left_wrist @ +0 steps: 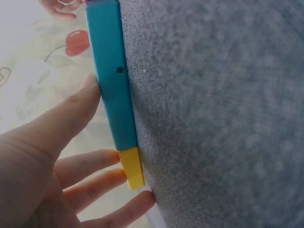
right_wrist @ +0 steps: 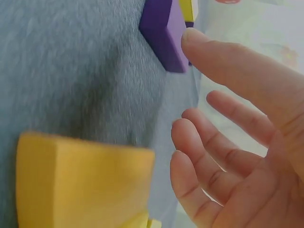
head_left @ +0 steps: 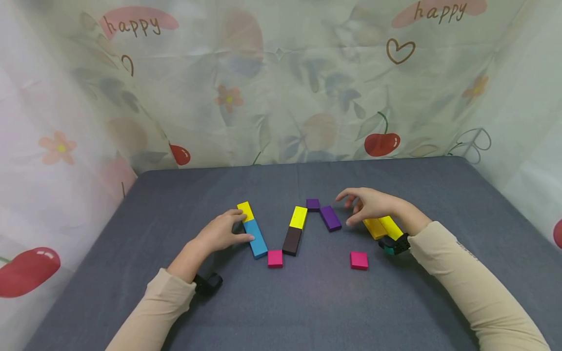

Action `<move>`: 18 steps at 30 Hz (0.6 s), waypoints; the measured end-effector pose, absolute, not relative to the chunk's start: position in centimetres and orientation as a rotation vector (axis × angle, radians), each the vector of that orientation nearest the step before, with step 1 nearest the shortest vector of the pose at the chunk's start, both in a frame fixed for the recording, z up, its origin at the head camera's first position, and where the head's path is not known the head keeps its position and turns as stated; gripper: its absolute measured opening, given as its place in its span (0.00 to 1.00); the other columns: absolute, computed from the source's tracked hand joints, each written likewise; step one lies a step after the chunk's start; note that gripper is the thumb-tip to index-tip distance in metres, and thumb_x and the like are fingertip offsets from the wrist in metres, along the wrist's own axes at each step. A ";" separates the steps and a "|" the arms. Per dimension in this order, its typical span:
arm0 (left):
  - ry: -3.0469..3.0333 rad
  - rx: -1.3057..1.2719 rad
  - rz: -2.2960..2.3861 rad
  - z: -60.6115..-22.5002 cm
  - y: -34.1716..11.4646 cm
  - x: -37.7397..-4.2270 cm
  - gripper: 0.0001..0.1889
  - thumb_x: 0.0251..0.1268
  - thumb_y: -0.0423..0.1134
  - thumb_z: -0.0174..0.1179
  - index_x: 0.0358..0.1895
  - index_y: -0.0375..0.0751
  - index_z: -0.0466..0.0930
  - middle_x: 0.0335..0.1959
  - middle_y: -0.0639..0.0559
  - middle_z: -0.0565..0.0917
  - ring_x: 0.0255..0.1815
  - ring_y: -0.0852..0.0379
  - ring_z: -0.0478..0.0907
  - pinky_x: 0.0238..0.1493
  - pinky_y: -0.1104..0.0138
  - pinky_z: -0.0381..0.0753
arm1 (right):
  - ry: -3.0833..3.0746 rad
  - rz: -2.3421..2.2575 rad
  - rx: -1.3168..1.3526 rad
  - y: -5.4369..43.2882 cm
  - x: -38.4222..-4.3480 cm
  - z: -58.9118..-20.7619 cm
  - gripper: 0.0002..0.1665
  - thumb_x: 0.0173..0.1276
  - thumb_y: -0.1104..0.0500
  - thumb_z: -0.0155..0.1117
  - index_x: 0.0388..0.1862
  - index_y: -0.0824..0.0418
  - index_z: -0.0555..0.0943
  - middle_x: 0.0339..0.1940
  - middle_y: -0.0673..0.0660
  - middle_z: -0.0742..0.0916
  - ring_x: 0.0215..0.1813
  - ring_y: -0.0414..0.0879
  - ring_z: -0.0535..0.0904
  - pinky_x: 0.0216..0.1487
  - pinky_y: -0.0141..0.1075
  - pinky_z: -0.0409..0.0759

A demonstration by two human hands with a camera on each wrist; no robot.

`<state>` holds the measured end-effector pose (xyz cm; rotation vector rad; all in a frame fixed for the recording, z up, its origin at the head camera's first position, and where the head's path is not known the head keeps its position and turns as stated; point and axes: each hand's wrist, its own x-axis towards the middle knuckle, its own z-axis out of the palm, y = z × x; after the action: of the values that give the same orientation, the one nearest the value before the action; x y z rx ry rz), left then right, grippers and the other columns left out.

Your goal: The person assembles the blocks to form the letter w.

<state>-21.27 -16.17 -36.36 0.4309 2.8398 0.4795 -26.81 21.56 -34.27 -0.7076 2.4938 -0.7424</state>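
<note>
My left hand (head_left: 223,229) rests beside a blue block (head_left: 256,240) and the small yellow block (head_left: 246,210) at its far end. In the left wrist view the thumb touches the blue block's side, and fingertips meet the yellow one. A pink block (head_left: 275,259) joins the blue block's near end to a dark brown block (head_left: 291,241). Beyond that lie another yellow block (head_left: 298,217), a small purple block (head_left: 313,204) and a longer purple block (head_left: 331,218), forming a zigzag. Just right of the longer purple block hovers my right hand (head_left: 373,202), fingers loosely bent, holding nothing.
An orange-yellow block (head_left: 374,228) and a yellow block (head_left: 392,227) lie below the right wrist, partly hidden. A separate pink block (head_left: 359,261) lies nearer me. The grey cloth-covered table (head_left: 307,312) ends at a printed curtain (head_left: 281,97).
</note>
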 end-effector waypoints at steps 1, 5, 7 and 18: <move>2.842 0.433 0.479 -36.4 -16.2 -21.2 0.38 0.58 0.53 0.63 0.66 0.33 0.64 0.69 0.35 0.63 0.69 0.36 0.61 0.66 0.45 0.64 | 2.498 -0.748 -0.711 21.8 -26.8 -34.2 0.36 0.57 0.56 0.70 0.63 0.64 0.68 0.52 0.65 0.79 0.38 0.44 0.76 0.39 0.33 0.76; 2.843 0.437 0.482 -36.3 -16.2 -21.2 0.37 0.58 0.52 0.62 0.66 0.33 0.64 0.69 0.34 0.63 0.69 0.36 0.61 0.66 0.45 0.64 | 2.514 -0.764 -0.709 22.9 -26.6 -34.1 0.37 0.55 0.54 0.71 0.62 0.63 0.69 0.52 0.65 0.79 0.40 0.45 0.75 0.41 0.34 0.76; 2.841 0.435 0.484 -36.3 -16.2 -21.2 0.37 0.58 0.52 0.62 0.66 0.33 0.64 0.69 0.34 0.62 0.69 0.37 0.61 0.66 0.45 0.64 | 2.521 -0.772 -0.710 23.6 -26.6 -34.1 0.37 0.55 0.53 0.72 0.62 0.63 0.69 0.52 0.64 0.79 0.41 0.46 0.75 0.42 0.35 0.75; 2.834 0.426 0.484 -36.4 -16.1 -21.2 0.37 0.58 0.53 0.62 0.66 0.34 0.64 0.69 0.35 0.62 0.69 0.36 0.61 0.66 0.45 0.65 | 2.566 -0.702 -0.726 26.1 -25.7 -34.2 0.38 0.52 0.50 0.73 0.60 0.62 0.72 0.56 0.64 0.78 0.55 0.56 0.73 0.55 0.49 0.74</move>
<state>-21.23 -16.13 -36.36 0.4260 2.8344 0.4844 -25.73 26.10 -34.22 -0.7258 2.5660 -0.7024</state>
